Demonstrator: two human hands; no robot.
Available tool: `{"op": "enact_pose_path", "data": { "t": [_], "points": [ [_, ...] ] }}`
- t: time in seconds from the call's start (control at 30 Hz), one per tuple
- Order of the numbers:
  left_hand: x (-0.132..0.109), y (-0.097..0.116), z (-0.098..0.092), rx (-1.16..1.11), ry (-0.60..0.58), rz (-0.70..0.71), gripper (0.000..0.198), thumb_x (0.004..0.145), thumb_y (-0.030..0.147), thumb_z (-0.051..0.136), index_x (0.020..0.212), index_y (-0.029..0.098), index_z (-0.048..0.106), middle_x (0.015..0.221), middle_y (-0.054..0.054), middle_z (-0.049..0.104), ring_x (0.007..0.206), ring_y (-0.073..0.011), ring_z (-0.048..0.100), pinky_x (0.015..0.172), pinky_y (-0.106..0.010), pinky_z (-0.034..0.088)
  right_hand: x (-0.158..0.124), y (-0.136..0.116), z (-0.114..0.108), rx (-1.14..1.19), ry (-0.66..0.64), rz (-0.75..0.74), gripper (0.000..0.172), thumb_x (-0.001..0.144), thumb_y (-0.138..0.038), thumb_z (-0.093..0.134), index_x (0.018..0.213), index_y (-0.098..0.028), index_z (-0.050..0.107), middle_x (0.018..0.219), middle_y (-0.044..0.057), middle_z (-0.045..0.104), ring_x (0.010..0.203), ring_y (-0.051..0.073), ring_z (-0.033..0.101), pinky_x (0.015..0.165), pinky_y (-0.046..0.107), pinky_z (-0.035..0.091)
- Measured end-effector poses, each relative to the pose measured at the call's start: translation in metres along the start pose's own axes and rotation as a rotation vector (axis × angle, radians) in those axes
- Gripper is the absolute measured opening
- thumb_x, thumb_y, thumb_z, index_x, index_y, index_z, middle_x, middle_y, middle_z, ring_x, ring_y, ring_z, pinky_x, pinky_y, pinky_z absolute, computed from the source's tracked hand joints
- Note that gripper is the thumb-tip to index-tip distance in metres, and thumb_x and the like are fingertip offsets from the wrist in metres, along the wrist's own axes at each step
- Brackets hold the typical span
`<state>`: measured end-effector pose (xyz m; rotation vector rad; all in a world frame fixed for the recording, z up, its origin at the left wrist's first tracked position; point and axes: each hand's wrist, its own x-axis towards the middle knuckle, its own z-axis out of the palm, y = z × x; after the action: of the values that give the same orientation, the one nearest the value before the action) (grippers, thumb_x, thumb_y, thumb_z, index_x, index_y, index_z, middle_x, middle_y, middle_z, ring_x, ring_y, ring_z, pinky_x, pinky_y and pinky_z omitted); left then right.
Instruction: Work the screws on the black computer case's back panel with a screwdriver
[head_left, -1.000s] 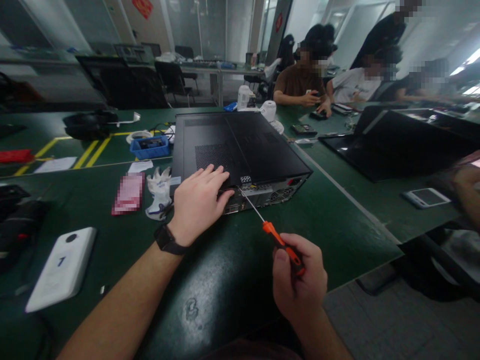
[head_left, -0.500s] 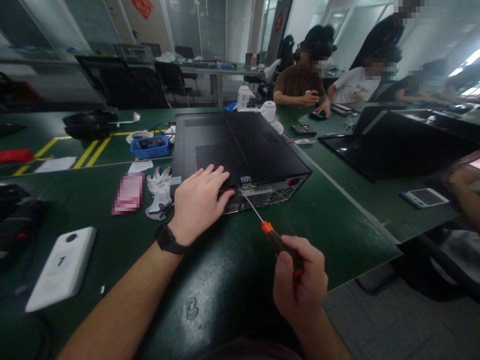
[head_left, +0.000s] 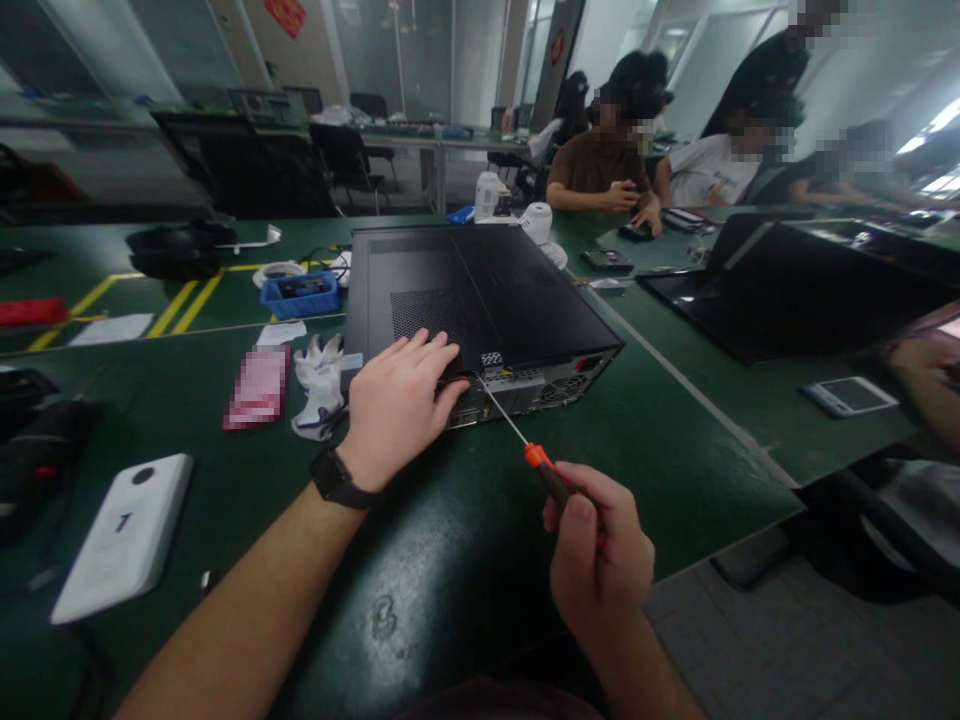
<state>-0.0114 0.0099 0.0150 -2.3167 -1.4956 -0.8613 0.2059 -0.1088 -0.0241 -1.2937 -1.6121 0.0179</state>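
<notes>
A black desktop computer case (head_left: 517,290) lies on its side on the green table, its back panel with ports and a fan grille facing me. My left hand (head_left: 401,400) rests on the case's near left edge, fingers stretched flat over the vented cover and thumb by the rear edge. In my right hand (head_left: 607,540) is a screwdriver (head_left: 540,462) with an orange and dark handle, fingers wrapped round it. Its thin shaft slants up to the left, and the tip meets the upper edge of the back panel beside my left thumb. The screw head is too small to make out.
Left of the case lie a white glove (head_left: 319,390), a pink packet (head_left: 257,388), a blue bin (head_left: 300,293) and a white block marked 1 (head_left: 124,535). A black panel (head_left: 810,290) and a phone (head_left: 851,396) are at right. Several people sit beyond.
My right fingers and thumb have shifted round the screwdriver handle, the thumb now lying more on top. The screwdriver tip stays at the same spot, and my left hand has not moved.
</notes>
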Motion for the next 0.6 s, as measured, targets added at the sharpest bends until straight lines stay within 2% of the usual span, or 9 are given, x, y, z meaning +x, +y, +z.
{"op": "enact_pose_path", "data": {
  "t": [0.2, 0.27, 0.43, 0.6],
  "points": [
    [0.0004, 0.0001, 0.0007, 0.0, 0.0, -0.003, 0.034, 0.097, 0.029, 0.07, 0.129, 0.016, 0.073, 0.142, -0.012, 0.072, 0.137, -0.032, 0.065, 0.118, -0.048, 0.051, 0.0037, -0.003, 0.0008, -0.037, 0.071, -0.064, 0.028, 0.098, -0.027, 0.06, 0.125, -0.019, 0.06, 0.101, 0.007, 0.073, 0.079, 0.018, 0.074, 0.064, 0.028, 0.061],
    [0.0003, 0.0001, 0.0007, 0.005, 0.005, -0.001, 0.034, 0.098, 0.03, 0.07, 0.129, 0.016, 0.073, 0.142, -0.012, 0.072, 0.136, -0.0319, 0.066, 0.118, -0.048, 0.051, 0.0034, -0.0022, 0.0013, -0.056, 0.085, -0.072, 0.025, 0.098, -0.026, 0.06, 0.123, -0.02, 0.061, 0.1, 0.007, 0.073, 0.077, 0.017, 0.074, 0.064, 0.028, 0.06],
    [0.0001, -0.0001, 0.0001, 0.012, 0.005, 0.007, 0.034, 0.098, 0.03, 0.07, 0.129, 0.015, 0.073, 0.142, -0.012, 0.072, 0.136, -0.0324, 0.066, 0.118, -0.048, 0.052, -0.0022, 0.0022, 0.0008, 0.001, 0.017, -0.001, 0.024, 0.104, -0.027, 0.054, 0.125, -0.021, 0.063, 0.087, 0.002, 0.072, 0.063, 0.014, 0.07, 0.054, 0.024, 0.054],
    [0.0001, -0.0006, 0.0003, 0.002, -0.007, 0.001, 0.034, 0.098, 0.03, 0.069, 0.13, 0.016, 0.072, 0.142, -0.012, 0.072, 0.137, -0.0325, 0.065, 0.119, -0.05, 0.051, 0.0031, -0.0019, 0.0, 0.082, 0.019, -0.072, 0.028, 0.098, -0.023, 0.054, 0.125, -0.02, 0.06, 0.099, 0.005, 0.07, 0.079, 0.017, 0.072, 0.066, 0.029, 0.06]
  ]
}}
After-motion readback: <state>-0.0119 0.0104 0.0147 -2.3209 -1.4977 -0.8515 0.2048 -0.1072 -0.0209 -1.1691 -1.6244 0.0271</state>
